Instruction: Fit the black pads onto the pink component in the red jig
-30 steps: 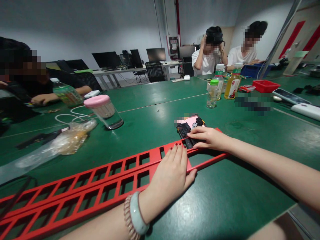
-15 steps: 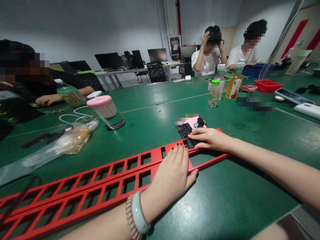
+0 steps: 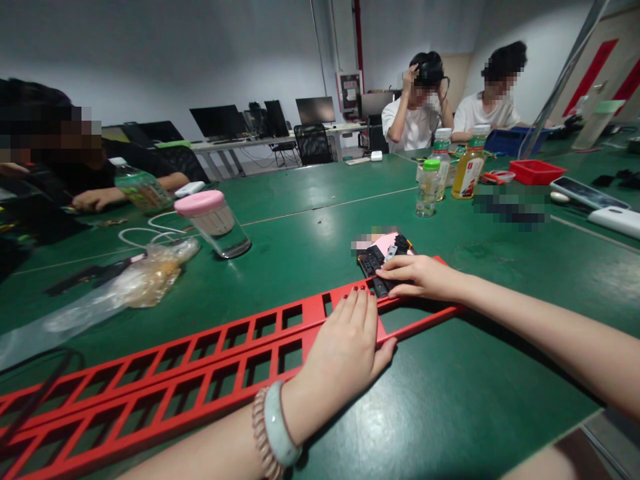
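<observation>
Nowhere can any label be read: the patch beside the black parts is blurred. Near the viewer, a long red frame [image 3: 210,360] with 2 rows of rectangular openings is laid flat across the green table [image 3: 475,373]. Its right end is pressed by the flat, spread left hand [image 3: 345,347]. Small black parts [image 3: 373,263] are touched by the right hand [image 3: 417,277], fingers extended, nothing gripped.

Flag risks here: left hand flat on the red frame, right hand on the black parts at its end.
1. The left hand only presses flat on the red frame, so the long frame could pivot or slide on the green table.
2. The right hand covers the small black parts; loose ones might get nudged off their pile.
</observation>
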`<act>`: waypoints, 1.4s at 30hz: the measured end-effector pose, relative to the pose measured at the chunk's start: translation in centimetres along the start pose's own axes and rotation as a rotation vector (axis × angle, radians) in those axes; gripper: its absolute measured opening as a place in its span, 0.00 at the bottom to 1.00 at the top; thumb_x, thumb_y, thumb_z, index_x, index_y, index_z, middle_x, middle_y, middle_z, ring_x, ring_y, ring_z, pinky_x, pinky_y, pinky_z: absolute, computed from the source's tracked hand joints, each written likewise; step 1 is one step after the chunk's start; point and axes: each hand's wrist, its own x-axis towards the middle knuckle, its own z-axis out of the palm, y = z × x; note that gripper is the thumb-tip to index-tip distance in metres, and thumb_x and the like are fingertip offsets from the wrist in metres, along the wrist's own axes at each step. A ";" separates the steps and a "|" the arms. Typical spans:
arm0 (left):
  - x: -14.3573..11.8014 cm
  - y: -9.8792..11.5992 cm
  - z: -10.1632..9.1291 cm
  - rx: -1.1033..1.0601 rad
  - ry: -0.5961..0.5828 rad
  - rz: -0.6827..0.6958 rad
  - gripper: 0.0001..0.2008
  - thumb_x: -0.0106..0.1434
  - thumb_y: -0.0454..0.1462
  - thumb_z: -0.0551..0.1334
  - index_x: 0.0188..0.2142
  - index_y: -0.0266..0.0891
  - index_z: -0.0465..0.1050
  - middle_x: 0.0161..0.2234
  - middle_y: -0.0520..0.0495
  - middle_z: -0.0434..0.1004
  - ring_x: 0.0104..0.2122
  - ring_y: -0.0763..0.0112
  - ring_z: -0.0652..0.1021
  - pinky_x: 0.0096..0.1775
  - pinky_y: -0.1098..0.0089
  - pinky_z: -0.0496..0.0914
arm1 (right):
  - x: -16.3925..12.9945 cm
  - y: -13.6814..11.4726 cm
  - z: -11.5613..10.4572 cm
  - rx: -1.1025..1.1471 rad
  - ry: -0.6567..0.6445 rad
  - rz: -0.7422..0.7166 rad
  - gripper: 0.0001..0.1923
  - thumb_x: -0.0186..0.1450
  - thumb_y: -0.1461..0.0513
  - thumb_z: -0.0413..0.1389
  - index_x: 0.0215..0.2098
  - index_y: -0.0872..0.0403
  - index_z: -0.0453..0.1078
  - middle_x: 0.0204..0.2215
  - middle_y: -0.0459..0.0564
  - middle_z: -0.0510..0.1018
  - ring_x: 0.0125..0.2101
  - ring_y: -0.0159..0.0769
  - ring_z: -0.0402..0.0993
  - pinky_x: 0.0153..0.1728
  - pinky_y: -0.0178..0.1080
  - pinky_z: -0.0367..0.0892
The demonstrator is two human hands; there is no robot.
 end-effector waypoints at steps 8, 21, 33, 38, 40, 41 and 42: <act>-0.1 0.0 0.3 -0.017 0.004 -0.002 0.30 0.61 0.48 0.52 0.52 0.23 0.61 0.53 0.27 0.63 0.54 0.49 0.65 0.54 0.55 0.62 | 0.2 -0.2 -0.4 -0.001 -0.046 0.009 0.20 0.62 0.55 0.52 0.50 0.55 0.68 0.44 0.55 0.73 0.44 0.36 0.70 0.46 0.38 0.66; -0.1 -0.1 0.3 -0.010 0.004 0.004 0.30 0.61 0.48 0.51 0.52 0.23 0.61 0.53 0.27 0.63 0.54 0.49 0.66 0.53 0.55 0.62 | 0.4 -0.9 -0.8 -0.010 -0.092 0.026 0.20 0.62 0.56 0.52 0.50 0.55 0.68 0.45 0.55 0.72 0.44 0.37 0.70 0.47 0.38 0.65; -0.3 0.0 0.3 -0.010 0.013 0.002 0.30 0.61 0.48 0.51 0.53 0.23 0.61 0.53 0.27 0.63 0.54 0.49 0.65 0.53 0.55 0.62 | 0.3 -1.4 -0.9 -0.016 -0.110 0.020 0.20 0.64 0.57 0.50 0.52 0.56 0.66 0.45 0.55 0.71 0.46 0.37 0.68 0.48 0.38 0.64; -0.2 0.1 0.3 -0.016 0.016 0.006 0.29 0.61 0.47 0.51 0.52 0.23 0.61 0.53 0.27 0.63 0.54 0.49 0.65 0.54 0.55 0.61 | 0.2 -1.5 -0.4 -0.011 -0.083 0.008 0.21 0.65 0.56 0.48 0.52 0.58 0.65 0.44 0.57 0.70 0.45 0.37 0.68 0.48 0.39 0.64; -0.1 0.1 0.3 -0.011 0.019 0.005 0.29 0.61 0.47 0.51 0.52 0.23 0.61 0.53 0.26 0.63 0.54 0.49 0.65 0.54 0.55 0.61 | 0.1 -1.5 0.0 -0.023 -0.054 0.006 0.20 0.66 0.57 0.46 0.52 0.58 0.66 0.44 0.57 0.69 0.44 0.37 0.68 0.47 0.39 0.65; -0.1 0.1 0.3 -0.010 0.020 0.004 0.29 0.61 0.47 0.51 0.52 0.23 0.60 0.53 0.26 0.63 0.54 0.49 0.65 0.54 0.55 0.61 | 0.0 -1.5 0.2 -0.033 -0.030 0.006 0.20 0.66 0.57 0.46 0.51 0.58 0.66 0.44 0.57 0.69 0.44 0.36 0.68 0.47 0.40 0.65; -0.1 0.1 0.2 -0.009 0.021 0.004 0.29 0.61 0.47 0.51 0.53 0.23 0.60 0.53 0.26 0.63 0.54 0.49 0.65 0.54 0.55 0.61 | 0.0 -1.4 0.4 -0.047 0.005 0.010 0.19 0.66 0.58 0.45 0.51 0.57 0.66 0.44 0.56 0.69 0.44 0.37 0.68 0.47 0.40 0.65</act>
